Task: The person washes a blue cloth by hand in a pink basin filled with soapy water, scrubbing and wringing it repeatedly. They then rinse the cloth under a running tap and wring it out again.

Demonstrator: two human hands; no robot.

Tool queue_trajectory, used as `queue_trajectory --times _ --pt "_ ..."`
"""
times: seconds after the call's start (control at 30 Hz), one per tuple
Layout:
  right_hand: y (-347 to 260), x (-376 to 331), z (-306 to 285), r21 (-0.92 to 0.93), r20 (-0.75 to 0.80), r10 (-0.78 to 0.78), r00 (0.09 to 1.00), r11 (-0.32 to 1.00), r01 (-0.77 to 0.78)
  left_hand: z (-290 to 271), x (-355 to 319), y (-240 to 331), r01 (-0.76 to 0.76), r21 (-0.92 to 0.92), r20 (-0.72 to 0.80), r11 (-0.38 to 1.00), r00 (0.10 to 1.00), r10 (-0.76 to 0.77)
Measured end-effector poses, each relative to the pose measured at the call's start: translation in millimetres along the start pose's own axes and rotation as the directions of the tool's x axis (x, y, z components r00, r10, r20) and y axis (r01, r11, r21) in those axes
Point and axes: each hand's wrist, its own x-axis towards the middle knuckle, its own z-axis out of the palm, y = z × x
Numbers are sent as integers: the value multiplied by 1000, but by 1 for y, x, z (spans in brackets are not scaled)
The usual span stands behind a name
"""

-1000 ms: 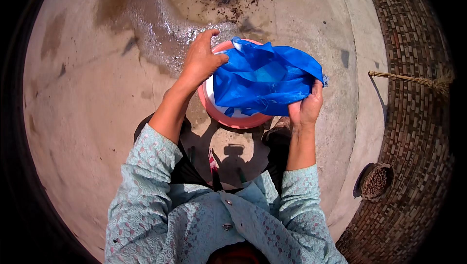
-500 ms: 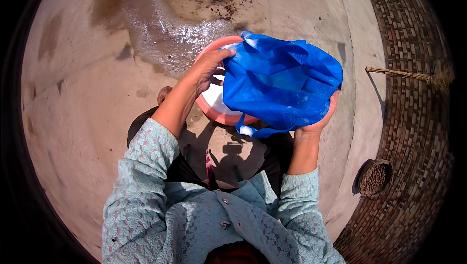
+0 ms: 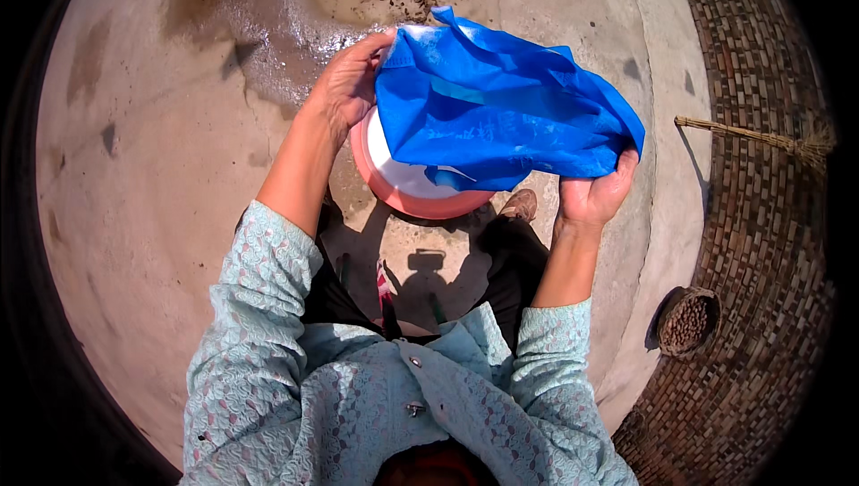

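1. Head view: a blue cloth bag (image 3: 506, 123) is spread between both hands, above a pink basin (image 3: 428, 206) and hiding much of it.
2. Left hand (image 3: 347, 83): gripping the bag's upper left edge, the fingers partly hidden.
3. Right hand (image 3: 601, 191): palm turned up, holding the lower right corner (its fingertips disappear behind the cloth).
4. Within the basin's exposed left part lies something white (image 3: 398, 171).
5. Beyond the basin, a wet patch (image 3: 291, 47) glistens on concrete ground (image 3: 161, 244).
6. Far right, a straw broom (image 3: 752, 135) and a round basket (image 3: 688, 323) rest near brickwork (image 3: 761, 244).
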Motion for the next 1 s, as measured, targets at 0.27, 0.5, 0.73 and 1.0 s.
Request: queue_trajectory --times 0.27,0.5,0.73,1.0 --pt "7 10 -18 -234 205 -98 974 961 146 7 -11 -7 -93 689 41 719 995 89" --pt "-14 30 -38 -441 -58 -388 920 837 325 2 -21 -9 -134 981 193 -139 630 752" --pt "-24 42 -56 -493 -114 -319 941 840 225 0 -22 6 -302 941 124 152 727 676" --pt "-25 43 -41 -79 -195 46 980 995 -62 22 -42 6 -281 728 288 625 953 93"
